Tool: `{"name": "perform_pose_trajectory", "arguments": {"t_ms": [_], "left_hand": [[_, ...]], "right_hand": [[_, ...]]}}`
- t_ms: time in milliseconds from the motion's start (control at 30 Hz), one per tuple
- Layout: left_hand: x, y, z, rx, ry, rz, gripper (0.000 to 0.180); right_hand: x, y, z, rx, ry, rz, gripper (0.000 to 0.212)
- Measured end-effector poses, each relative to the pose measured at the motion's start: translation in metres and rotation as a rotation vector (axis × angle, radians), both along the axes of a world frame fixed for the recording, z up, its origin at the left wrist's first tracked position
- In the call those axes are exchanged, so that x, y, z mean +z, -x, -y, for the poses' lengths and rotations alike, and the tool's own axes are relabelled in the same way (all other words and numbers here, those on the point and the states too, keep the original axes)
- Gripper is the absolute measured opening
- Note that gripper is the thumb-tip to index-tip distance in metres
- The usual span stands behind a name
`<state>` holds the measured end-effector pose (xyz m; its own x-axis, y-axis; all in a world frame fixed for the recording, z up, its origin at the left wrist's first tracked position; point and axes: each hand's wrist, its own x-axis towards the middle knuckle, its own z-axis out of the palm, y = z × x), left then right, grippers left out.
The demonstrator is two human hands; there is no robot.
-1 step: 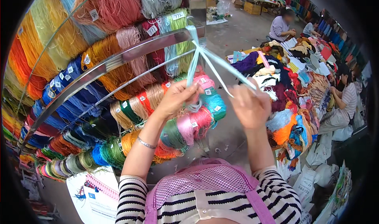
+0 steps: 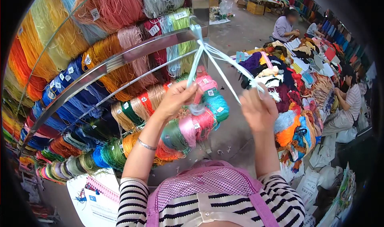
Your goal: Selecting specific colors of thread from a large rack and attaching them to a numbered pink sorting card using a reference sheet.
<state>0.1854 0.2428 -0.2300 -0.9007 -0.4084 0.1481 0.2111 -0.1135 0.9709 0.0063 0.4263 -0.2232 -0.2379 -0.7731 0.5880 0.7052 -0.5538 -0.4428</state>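
Note:
A pale aqua hank of thread (image 2: 197, 31) is looped over the end of a curved metal bar (image 2: 120, 59). Its strands cross just below the bar and spread apart. My left hand (image 2: 179, 99) pinches the left bundle, with a loose end hanging below the fingers. Drawn out to the right, the other strands run taut to my right hand (image 2: 259, 107), which is closed on them and slightly blurred. A gap separates the two hands, and both are below the bar.
Racks of colourful thread hanks (image 2: 120, 5) fill the left side. At right, a table bears a heap of coloured thread (image 2: 288, 87); a co-worker (image 2: 347, 99) sits beside it and others sit farther back. A paper sheet (image 2: 94, 199) lies at lower left, white bags (image 2: 330, 177) at lower right.
My right hand has shifted slightly right and down, and the strands it holds are spread farther apart. My left hand has barely moved.

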Motion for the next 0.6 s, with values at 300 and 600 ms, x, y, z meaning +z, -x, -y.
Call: {"name": "perform_pose_trajectory", "arguments": {"t_ms": [300, 600], "left_hand": [[-0.005, -0.018, 0.051, 0.515, 0.429, 0.059, 0.026], [0.009, 0.026, 0.071, 1.038, 1.014, 0.064, 0.023]], "right_hand": [[-0.212, 0.168, -0.185, -0.967, -1.397, -1.622, 0.026], [-0.02, 0.079, -0.058, -0.6, -0.892, -1.758, 0.02]]}}
